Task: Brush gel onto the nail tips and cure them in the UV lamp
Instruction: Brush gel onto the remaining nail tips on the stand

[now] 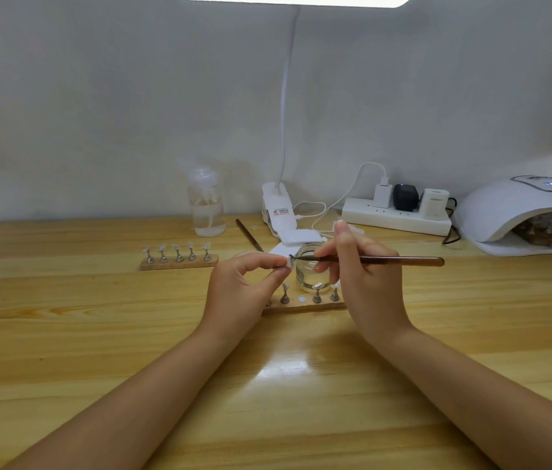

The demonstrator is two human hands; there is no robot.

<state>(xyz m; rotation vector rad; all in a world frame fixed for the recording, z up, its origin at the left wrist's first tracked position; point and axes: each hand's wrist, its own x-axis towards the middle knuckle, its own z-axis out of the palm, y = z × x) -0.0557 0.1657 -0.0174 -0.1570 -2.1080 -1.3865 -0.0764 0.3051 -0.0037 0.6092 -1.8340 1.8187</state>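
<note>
My left hand (245, 283) pinches a small metal stand with a pale nail tip (288, 263) on top, lifted above the table. My right hand (362, 276) grips a brown gel brush (403, 261), and its dark tip touches the nail tip. Behind the hands stands a small glass jar (310, 269). A wooden holder (301, 307) just below carries three nail tips on stands and shows one bare white magnet spot. A second wooden holder (179, 262) to the left carries several nail tips. The white UV lamp (522, 212) sits at the far right with its display lit.
A clear pump bottle (206, 201) stands at the back of the wooden table (98, 334). A clip-on desk lamp (278, 212), white pads (298, 237), a second brush (249, 234) and a power strip (396, 218) with plugs and cables lie behind the jar.
</note>
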